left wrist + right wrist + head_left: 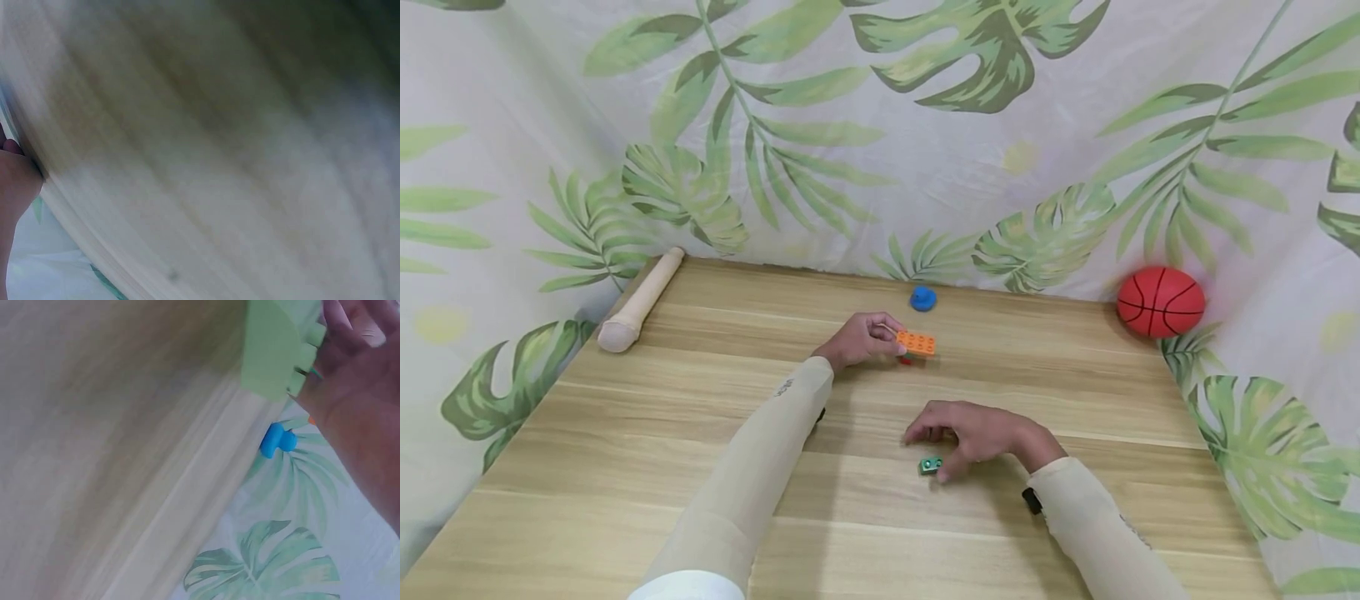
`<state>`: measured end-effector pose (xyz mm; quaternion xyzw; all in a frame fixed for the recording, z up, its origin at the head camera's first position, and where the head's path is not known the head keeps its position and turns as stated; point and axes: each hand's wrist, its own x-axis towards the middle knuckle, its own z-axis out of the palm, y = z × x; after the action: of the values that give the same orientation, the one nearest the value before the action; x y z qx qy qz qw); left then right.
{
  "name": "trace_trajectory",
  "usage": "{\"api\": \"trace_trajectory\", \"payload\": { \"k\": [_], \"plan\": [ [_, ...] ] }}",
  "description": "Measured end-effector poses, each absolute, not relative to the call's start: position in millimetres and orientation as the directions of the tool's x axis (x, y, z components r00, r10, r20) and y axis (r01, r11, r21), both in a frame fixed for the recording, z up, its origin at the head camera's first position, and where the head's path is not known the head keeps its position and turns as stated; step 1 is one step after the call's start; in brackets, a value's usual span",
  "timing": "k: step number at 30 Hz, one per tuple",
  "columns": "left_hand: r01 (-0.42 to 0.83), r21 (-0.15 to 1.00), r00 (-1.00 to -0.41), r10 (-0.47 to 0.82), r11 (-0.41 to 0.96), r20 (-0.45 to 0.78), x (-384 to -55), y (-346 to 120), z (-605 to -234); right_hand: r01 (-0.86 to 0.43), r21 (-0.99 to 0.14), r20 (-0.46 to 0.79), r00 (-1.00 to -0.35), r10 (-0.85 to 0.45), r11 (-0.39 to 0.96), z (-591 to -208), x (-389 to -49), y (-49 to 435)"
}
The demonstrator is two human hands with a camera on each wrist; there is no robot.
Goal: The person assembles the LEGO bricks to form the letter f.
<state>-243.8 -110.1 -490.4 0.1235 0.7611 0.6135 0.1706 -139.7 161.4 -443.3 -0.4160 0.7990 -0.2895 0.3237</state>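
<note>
A person's two hands work above a wood-grain table point(595, 467), seen from the head. The left hand point(863, 340), farther forward, pinches the left end of an orange brick point(919, 343) between thumb and fingers, its studs facing up; a scrap of red and green shows beneath it, too small to make out. Nearer the person, a small green brick point(927, 466) lies by the thumb of the right hand point(976, 431); that thumb is spread apart from the fingers, which arch over the table beyond the brick, and I cannot tell whether the thumb touches it. The left wrist view is too blurred to help; the right shows the green brick's studs towards the hand. Both bricks look like hard, smooth plastic: probably light, stiff and hard to break, though slick enough to twist in a fingertip pinch. The flat, opposite side walls seem the best hold, low enough to leave the studs free; the orange one, gripped at one end, could tip. A blue duck point(922, 298) sits beyond the left hand.
</note>
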Motion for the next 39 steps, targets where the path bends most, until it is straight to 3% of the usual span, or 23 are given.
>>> {"api": "trace_trajectory", "payload": {
  "k": [3,7,17,23,32,39],
  "plan": [
    [-0.020,0.976,-0.912,0.396,0.219,-0.107,-243.2,-110.5,-490.4,-0.483,-0.739,-0.307,-0.379,-0.873,0.470,-442.5,-137.6,161.3],
    [-0.022,0.975,-0.911,0.398,0.220,-0.110,-241.9,-110.8,-490.0,-0.493,-0.741,-0.317,-0.341,-0.885,0.455,-444.7,-135.1,160.1],
    [-0.023,0.975,-0.911,0.398,0.219,-0.110,-241.2,-110.8,-490.7,-0.457,-0.742,-0.319,-0.402,-0.858,0.490,-449.3,-134.0,161.8],
    [-0.014,0.976,-0.914,0.393,0.216,-0.100,-241.0,-110.1,-490.7,-0.453,-0.745,-0.318,-0.403,-0.858,0.489,-446.8,-135.5,167.1],
    [0.002,0.976,-0.916,0.392,0.217,-0.085,-241.2,-108.4,-491.2,-0.468,-0.695,-0.231,-0.573,-0.786,0.545,-454.5,-137.8,167.5],
    [0.003,0.977,-0.918,0.389,0.214,-0.082,-241.4,-108.2,-489.6,-0.461,-0.659,-0.205,-0.650,-0.732,0.594,-456.9,-137.9,166.7]
  ]
}}
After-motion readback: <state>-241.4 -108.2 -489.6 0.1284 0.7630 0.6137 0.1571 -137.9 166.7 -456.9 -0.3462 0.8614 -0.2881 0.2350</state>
